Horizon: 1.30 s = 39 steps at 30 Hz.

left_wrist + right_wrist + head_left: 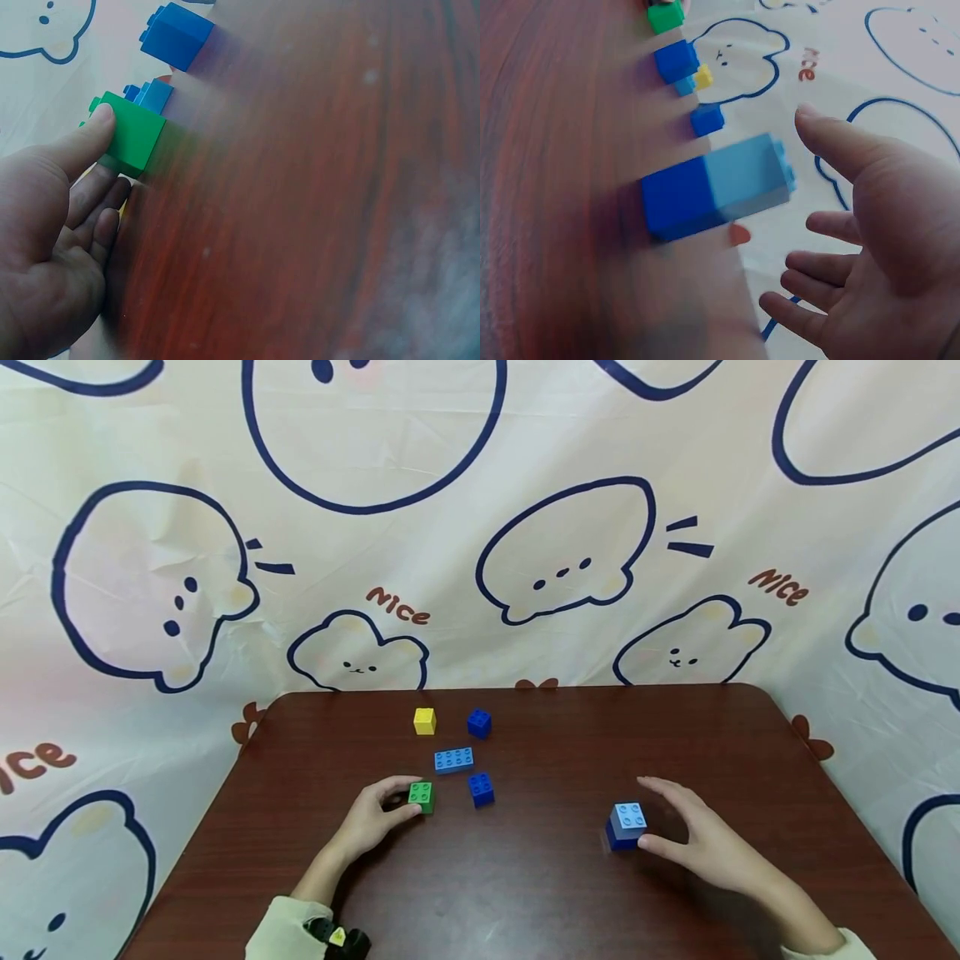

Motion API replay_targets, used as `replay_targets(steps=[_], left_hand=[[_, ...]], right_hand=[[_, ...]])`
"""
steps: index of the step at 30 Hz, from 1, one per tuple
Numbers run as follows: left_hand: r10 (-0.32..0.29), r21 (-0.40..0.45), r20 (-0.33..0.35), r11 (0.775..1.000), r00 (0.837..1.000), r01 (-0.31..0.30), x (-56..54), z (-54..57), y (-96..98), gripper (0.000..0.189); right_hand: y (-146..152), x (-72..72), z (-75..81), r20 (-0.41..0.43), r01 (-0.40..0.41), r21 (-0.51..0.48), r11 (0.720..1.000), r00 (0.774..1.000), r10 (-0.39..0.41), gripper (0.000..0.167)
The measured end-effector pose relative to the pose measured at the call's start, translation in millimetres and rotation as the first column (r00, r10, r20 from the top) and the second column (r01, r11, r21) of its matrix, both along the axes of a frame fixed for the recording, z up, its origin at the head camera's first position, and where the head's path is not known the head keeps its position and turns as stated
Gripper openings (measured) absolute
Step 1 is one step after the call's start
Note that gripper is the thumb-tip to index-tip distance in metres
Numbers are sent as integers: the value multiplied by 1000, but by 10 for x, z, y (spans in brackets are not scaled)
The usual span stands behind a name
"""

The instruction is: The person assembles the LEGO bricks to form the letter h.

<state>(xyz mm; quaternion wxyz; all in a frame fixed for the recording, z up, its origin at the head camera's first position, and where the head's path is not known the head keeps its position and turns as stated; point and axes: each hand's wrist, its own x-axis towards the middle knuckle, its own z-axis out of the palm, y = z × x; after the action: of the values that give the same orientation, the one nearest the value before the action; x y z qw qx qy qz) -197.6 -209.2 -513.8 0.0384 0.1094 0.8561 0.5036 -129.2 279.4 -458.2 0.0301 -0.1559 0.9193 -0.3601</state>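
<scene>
My left hand [372, 818] pinches a green block [422, 797] between thumb and fingers at the left of the table. The left wrist view shows the thumb laid on one side face of that green block [136, 133]. On the right side of the table stands a stack of two blocks, a light blue block [628, 820] on top of a dark blue block [621, 841]. Beside this stack is my right hand [701, 841], fingers spread and thumb apart from them. In the right wrist view a gap shows between the right hand [885, 247] and the light blue block [750, 178].
Near the green block lie a dark blue block [482, 790] and a long light blue block [453, 760]. Farther back are a yellow block [424, 721] and another dark blue block [479, 723]. A patterned cloth [555, 652] hangs behind the brown table [525, 877].
</scene>
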Motion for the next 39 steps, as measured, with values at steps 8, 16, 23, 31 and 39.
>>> replay_targets(steps=[8,16,23,31,39], left_hand=[[-3,0,0,1000,1000,3,-10,-7,-1,39],[-1,-10,2,1000,1000,1,-18,-16,-5,39],[-10,-18,-10,1000,1000,10,-43,-35,-13,38],[-12,-20,-12,1000,1000,12,-48,-44,-32,39],[-14,-24,-13,1000,1000,14,-51,-34,-25,39]], right_hand=[[-183,69,158,-58,-21,54,998,998,24,83],[-415,93,202,-139,-73,109,991,986,88,84],[-599,100,214,-181,-122,102,987,974,139,81],[-888,93,242,-255,-199,78,977,943,212,77],[-1231,23,206,-158,-244,-55,968,960,232,70]])
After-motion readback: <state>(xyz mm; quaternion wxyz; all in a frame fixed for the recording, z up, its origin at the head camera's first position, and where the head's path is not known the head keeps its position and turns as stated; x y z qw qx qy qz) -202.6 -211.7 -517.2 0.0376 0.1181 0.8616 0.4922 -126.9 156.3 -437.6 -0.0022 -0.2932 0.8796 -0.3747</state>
